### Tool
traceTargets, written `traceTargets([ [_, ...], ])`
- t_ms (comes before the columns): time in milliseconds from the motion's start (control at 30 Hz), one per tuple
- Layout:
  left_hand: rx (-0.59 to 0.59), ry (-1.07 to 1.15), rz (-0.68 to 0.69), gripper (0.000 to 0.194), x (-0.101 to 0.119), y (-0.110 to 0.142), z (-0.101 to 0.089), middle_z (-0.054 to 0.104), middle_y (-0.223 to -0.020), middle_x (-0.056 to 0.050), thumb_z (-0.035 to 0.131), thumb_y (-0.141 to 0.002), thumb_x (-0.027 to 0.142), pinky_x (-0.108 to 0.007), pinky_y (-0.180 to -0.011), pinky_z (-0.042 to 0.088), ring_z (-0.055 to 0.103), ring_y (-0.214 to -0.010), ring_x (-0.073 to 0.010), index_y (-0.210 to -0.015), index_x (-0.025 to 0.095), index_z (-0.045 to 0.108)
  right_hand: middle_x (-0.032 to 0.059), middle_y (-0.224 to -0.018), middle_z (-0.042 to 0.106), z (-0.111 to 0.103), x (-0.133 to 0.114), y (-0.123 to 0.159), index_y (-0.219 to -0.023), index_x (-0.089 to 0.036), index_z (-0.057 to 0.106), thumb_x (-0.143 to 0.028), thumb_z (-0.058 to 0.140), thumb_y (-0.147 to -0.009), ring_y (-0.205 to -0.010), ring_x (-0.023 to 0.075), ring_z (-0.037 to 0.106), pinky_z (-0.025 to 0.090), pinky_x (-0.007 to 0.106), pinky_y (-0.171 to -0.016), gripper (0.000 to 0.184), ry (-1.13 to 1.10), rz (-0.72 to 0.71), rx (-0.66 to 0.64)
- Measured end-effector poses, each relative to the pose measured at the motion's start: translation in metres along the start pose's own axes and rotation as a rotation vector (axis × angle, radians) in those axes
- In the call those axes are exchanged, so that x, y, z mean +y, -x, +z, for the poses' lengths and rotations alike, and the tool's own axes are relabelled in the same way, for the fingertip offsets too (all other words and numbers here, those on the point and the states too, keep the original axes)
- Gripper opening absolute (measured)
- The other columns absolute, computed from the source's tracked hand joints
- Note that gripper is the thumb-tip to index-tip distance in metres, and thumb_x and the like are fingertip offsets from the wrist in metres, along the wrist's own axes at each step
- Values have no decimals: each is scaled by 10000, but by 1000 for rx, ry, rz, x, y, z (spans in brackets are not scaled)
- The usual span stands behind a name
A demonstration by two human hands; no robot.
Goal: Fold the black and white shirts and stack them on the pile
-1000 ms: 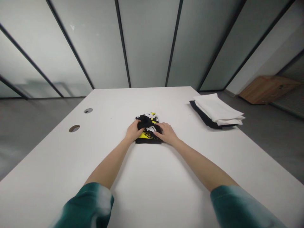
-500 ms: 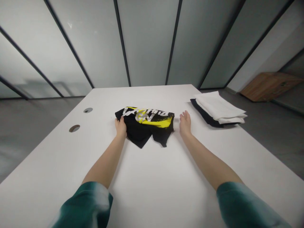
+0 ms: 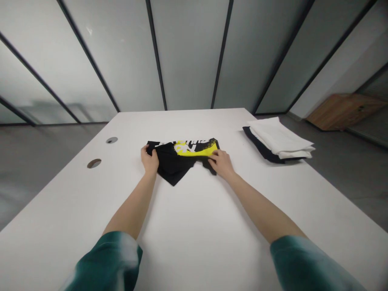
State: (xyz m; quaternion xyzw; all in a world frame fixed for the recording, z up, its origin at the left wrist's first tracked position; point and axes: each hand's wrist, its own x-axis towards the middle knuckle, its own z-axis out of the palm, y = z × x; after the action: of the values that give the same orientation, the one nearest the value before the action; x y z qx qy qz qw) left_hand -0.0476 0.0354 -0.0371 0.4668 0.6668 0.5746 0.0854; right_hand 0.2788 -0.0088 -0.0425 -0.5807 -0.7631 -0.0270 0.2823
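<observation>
From my feed, the black shirt (image 3: pixel 174 165) with its yellow and white print lies folded and bunched near the middle of the tabletop (image 3: pixel 194 226), flat on the surface, with a black pointed flap aimed toward me. My left hand (image 3: pixel 149 160) is at the shirt's left end, its fingers curled closed over the corner and pinching the cloth. My right hand (image 3: pixel 221 163) is at the right end, partly closed, its fingers (image 3: pixel 214 157) on the cloth just below the yellow patch and holding the edge. The two hands stand well apart, with the shirt between them. To the far right, just beyond the shirt, sits a stack of folded white cloth (image 3: pixel 279 136) on dark cloth (image 3: pixel 257 142). Two round grommets (image 3: pixel 111 140) mark the left side of the tabletop, and a wooden crate (image 3: pixel 342 112) sits on the floor (image 3: pixel 348 173) off to the right.
</observation>
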Motion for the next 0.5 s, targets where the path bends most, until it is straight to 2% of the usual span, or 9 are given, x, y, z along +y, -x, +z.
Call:
traceTargets([
  [67,80,-49,42,350,4,-1,-6,606,-1178,-128,581,-798,223,-417,-996,455,584,-1116,-247,-1142,176,539,140,-1074,648,-1,15,-4,-1007,-216,786,-282,548,-900,-973,297,548,434,458,-851,270,-10,156,215],
  [100,49,-72,86,291,9,2,-8,616,-1121,-118,581,-810,244,-413,-964,465,594,-1069,-244,-1091,176,551,143,-1064,642,-3,20,-5,-1039,-211,781,-291,528,-906,-965,299,544,431,465,-849,298,-26,208,303],
  [133,-38,-93,145,213,15,7,-9,630,-1030,-98,572,-831,278,-402,-917,479,609,-991,-236,-1021,182,567,143,-1046,640,-4,22,-5,-1064,-207,775,-298,506,-913,-955,296,543,429,467,-850,322,-49,236,369],
  [167,-172,-114,221,157,23,14,-10,633,-923,-73,560,-853,319,-386,-863,489,616,-902,-224,-940,190,578,140,-1028,640,-5,23,-6,-1075,-203,768,-301,485,-919,-946,290,545,427,465,-854,338,-76,238,410],
  [233,-512,-169,430,221,40,33,-9,614,-778,-41,570,-863,416,-359,-783,490,603,-777,-207,-815,201,589,130,-1008,651,-6,19,-5,-1059,-197,756,-300,453,-926,-946,277,554,426,449,-869,347,-140,192,436],
  [300,-784,-250,668,307,54,52,-5,646,-836,-61,653,-804,502,-372,-805,484,609,-827,-227,-836,198,633,119,-986,667,-7,12,-4,-1006,-195,736,-303,424,-933,-946,262,569,425,427,-880,338,-209,140,431],
  [367,-911,-322,809,381,61,66,0,668,-1005,-104,699,-769,523,-405,-869,474,607,-951,-267,-957,193,677,109,-939,673,-7,8,-4,-942,-194,700,-331,396,-943,-913,252,581,428,405,-864,333,-277,145,435],
  [433,-948,-329,795,320,60,71,4,665,-1070,-123,641,-838,460,-420,-908,464,601,-1001,-273,-999,189,696,91,-859,662,-7,6,-4,-883,-200,652,-377,373,-946,-845,243,582,434,383,-812,336,-346,230,459],
  [500,-973,-223,653,249,53,66,7,678,-963,-104,548,-901,376,-401,-899,473,617,-941,-245,-878,184,705,63,-784,640,-7,8,-4,-839,-213,607,-417,365,-936,-788,234,570,433,359,-756,331,-422,344,480],
])
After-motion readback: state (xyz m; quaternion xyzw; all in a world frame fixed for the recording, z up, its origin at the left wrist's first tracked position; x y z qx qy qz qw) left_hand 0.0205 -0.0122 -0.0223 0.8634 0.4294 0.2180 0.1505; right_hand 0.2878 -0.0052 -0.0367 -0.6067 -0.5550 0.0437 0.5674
